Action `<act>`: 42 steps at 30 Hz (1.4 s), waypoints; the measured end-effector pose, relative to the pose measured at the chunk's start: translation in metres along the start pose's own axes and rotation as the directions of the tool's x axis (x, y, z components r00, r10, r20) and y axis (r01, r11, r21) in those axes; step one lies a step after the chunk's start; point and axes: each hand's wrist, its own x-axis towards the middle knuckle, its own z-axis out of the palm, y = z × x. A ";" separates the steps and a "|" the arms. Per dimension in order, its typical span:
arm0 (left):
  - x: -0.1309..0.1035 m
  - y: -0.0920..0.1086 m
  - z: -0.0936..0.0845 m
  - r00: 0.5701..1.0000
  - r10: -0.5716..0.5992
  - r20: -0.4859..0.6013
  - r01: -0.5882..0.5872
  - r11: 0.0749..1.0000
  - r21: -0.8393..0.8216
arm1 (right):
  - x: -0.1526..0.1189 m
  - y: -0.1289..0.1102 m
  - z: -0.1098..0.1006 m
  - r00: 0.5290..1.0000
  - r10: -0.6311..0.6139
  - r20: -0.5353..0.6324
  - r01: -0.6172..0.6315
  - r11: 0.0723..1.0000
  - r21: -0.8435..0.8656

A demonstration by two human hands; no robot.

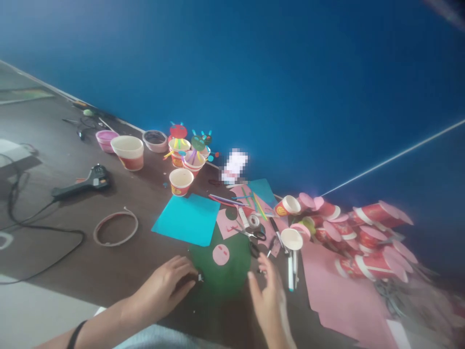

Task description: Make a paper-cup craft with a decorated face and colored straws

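Observation:
Fingers apart and holding nothing that shows, my right hand (269,295) is over the right edge of the green paper (227,274), close to a pair of black-handled scissors (257,235). My left hand (172,283) rests at the green paper's left edge, fingers bent, thumb apart from them, beside a tiny white scrap (200,277). Between the hands, a pink paper circle (221,254) with two darker pink marks lies on the green paper. A bright blue sheet (189,219) lies just behind, with a paper cup (181,182) at its back edge.
On the left are a glue gun (83,184) with its cable and a ring of tubing (116,229). Cups with creature figures (194,157) stand at the back. Red cups with pink discs (378,237) and a large pink sheet (341,295) are at the right. Markers (290,271) lie nearby.

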 end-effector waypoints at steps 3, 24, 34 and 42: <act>-0.002 -0.003 0.004 0.991 0.135 0.023 -0.136 0.986 0.094 | 0.002 -0.028 0.024 0.987 -0.083 0.140 0.081 0.997 0.016; 0.040 0.006 0.031 0.954 -0.282 -0.104 0.212 0.875 -0.435 | 0.028 -0.055 0.050 0.967 -0.064 0.247 0.067 0.998 -0.006; 0.066 0.011 0.038 0.902 -0.396 0.169 0.414 0.687 -0.598 | 0.016 -0.045 0.063 0.984 -0.039 0.172 0.018 0.993 0.121; 0.067 0.003 0.048 0.993 -0.109 0.035 0.111 0.991 -0.074 | 0.005 -0.033 0.071 0.992 -0.055 0.116 0.033 0.982 0.186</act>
